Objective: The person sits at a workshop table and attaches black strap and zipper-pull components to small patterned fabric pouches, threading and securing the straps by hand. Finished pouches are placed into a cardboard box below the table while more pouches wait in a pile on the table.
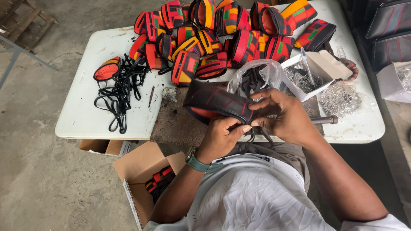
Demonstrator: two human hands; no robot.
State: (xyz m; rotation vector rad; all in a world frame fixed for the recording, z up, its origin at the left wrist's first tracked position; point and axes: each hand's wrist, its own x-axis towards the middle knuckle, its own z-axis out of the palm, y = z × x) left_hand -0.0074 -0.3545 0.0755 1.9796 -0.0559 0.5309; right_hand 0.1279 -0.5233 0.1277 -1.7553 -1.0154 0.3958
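A: What sits closest to the camera?

B: A white shirt, and below left a cardboard box (141,171) on the floor with a few red and black pouches inside. A teal watch (198,163) wraps the left wrist.

A: And the hands?

B: The left hand (220,137) grips the lower edge of a dark pouch (214,102) with red stitched lines, fingers curled under it, thumb pressed to the seam. The right hand (284,117) meets it from the right, fingertips pinched on the same end of the pouch, where a thin black strap (252,136) loops down. Both hands are closed on it, touching each other.

A: Where is the pouch?

B: Held just above the near edge of the white table (85,107), over a dark worn mat (171,124).

A: What lies beyond?

B: A clear plastic bag (261,75) of black straps just behind the pouch, and an open white carton (319,68) of small metal parts to the right. A tangle of loose black straps (122,85) lies to the left with one orange-lined pouch beside it. At the far side is a heap of red, yellow and green pouches (222,34).
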